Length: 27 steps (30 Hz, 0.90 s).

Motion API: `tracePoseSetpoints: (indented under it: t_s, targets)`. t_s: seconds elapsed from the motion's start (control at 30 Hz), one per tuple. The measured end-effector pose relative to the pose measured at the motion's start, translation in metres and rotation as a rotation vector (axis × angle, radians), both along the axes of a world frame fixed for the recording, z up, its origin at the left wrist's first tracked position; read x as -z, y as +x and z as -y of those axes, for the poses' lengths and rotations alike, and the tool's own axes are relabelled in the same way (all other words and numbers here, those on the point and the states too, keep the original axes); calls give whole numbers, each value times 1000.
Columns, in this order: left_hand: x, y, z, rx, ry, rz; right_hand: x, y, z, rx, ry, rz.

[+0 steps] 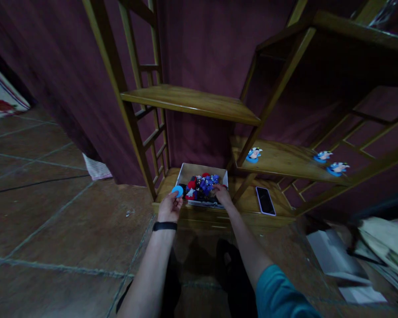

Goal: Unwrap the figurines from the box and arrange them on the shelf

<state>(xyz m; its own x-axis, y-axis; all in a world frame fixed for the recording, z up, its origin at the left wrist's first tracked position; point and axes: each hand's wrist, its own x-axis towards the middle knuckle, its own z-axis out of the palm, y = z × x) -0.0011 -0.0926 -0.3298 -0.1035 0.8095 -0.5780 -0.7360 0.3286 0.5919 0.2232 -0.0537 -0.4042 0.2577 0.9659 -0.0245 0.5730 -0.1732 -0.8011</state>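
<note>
A white box stands on the bottom board of a wooden shelf unit, filled with small red, blue and black figurines. At the box's left front corner my left hand is closed on a light blue round disc; it looks like a figurine base, but whether a figure is attached below I cannot see. My right hand reaches into the right side of the box, its fingers at the figurines. Its fingertips are too small and dim to show whether they grip one.
Small figurines on blue round bases stand on the right shelf: one at its left end and two at its right end. A phone lies on the bottom board. Overhead juts a wooden shelf. White papers lie at the right.
</note>
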Motion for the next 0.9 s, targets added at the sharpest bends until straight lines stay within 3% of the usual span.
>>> tracePoseSetpoints:
  t_s: [0.1, 0.27, 0.37, 0.5, 0.6, 0.7, 0.8, 0.9]
  targets:
    - [-1, -2, -1, -21, 7, 0, -10, -9, -5, -80, 43, 38]
    - [-1, -2, -2, -36, 20, -3, -23, -48, -14, -444, 236, 190]
    - [-1, -2, -2, -30, 30, 6, -21, -70, -18, -587, 202, 297]
    - [-1, -2, -2, -14, 28, -4, -17, -76, -18, -637, 127, 415]
    - [-1, -2, -3, -11, 18, -19, -15, -67, -11, -582, 148, 447]
    - [-1, 0, -3, -8, 11, -24, -10, -57, -1, -433, 175, 334]
    - [-1, 2, -1, 15, 8, -26, -4, -46, 13, -186, 180, 13]
    - [0, 3, -1, 42, 8, -23, -7, -33, 30, 27, 154, -445]
